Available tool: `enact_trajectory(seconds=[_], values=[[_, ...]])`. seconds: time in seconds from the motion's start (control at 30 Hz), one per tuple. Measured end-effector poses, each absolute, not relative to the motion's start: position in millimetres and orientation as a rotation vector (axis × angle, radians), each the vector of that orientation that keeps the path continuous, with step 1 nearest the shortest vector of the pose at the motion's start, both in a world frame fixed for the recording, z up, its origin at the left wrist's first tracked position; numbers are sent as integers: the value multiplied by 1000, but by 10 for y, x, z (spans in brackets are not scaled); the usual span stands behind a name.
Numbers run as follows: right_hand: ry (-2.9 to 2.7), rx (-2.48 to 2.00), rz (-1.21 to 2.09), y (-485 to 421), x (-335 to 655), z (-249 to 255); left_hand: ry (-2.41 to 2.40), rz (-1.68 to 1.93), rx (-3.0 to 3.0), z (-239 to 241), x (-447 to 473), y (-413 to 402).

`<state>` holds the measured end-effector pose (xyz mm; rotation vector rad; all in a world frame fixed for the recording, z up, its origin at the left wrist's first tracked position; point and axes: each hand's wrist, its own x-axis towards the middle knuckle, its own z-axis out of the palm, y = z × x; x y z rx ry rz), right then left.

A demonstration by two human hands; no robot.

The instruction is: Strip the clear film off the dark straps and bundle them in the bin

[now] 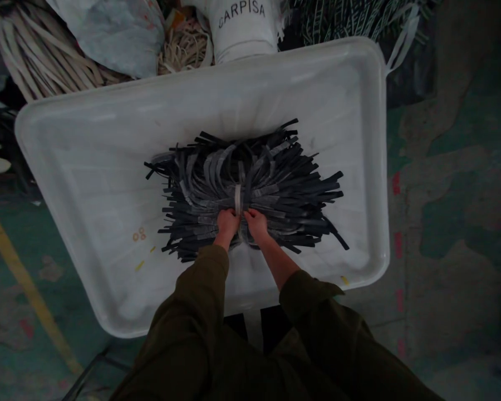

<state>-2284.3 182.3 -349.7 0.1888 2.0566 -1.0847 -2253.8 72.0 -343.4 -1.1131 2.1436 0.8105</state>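
A thick bundle of dark flat strips (pixel 271 178) lies in the middle of a large white plastic tray (pixel 87 145), fanning out left and right. A pale band (pixel 237 199) wraps its middle. My left hand (pixel 226 223) and my right hand (pixel 256 221) sit side by side at the bundle's near edge, both closed on the band where it crosses the strips. Dark olive sleeves cover both forearms, the right one pushed up.
Small yellow bits and two little rings (pixel 139 235) lie on the tray floor at the left. Behind the tray are heaps of pale straps (pixel 45 55), a white bag printed CARPISA (pixel 242 22) and dark green-white strips (pixel 342 19). Worn green floor with a yellow line (pixel 20 273).
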Motion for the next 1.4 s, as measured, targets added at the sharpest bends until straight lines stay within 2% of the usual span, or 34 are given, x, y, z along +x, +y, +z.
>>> enact_trajectory(seconds=[0.53,0.87,1.1,1.4], values=[[2216,40,-769,1844,-22745,-3562,2041,1369,-1189,-3571,-22227,716],[2111,-269,-512,1788,-22858,-3433,2155,1433,-1104,-3459,-22177,720],[1966,-402,-569,1805,-22977,-3514,2162,1326,-1121,-3456,-22181,715],[1770,-373,-846,1857,-22978,-3714,2214,1210,-1287,-3502,-22119,821]])
